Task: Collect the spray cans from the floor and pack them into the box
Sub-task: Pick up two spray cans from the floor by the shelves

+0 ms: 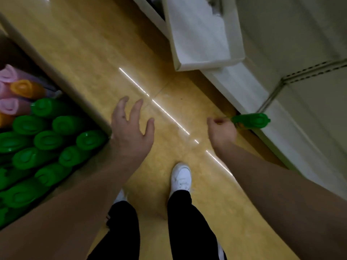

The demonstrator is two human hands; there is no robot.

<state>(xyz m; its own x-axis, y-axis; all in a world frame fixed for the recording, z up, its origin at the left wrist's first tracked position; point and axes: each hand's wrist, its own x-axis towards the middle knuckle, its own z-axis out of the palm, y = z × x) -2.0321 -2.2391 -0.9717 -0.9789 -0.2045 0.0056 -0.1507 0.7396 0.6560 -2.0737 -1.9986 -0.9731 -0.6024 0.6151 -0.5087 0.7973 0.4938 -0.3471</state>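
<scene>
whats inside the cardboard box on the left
The box holds spray cans packed close: mostly green caps, a few pink caps and orange caps at the far end. Their bodies and the box bottom are hidden under the caps.

Glossy yellow floor (90,53) with a cardboard box (80,104) and white shoes (181,177)

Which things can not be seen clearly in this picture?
Head view only.
1. Box: cut off by the left edge, so its can count is unknown.
2. Green-capped can: body hidden behind the right hand gripping it, and blurred.
3. Packed cans: only caps show; labels hidden.
</scene>
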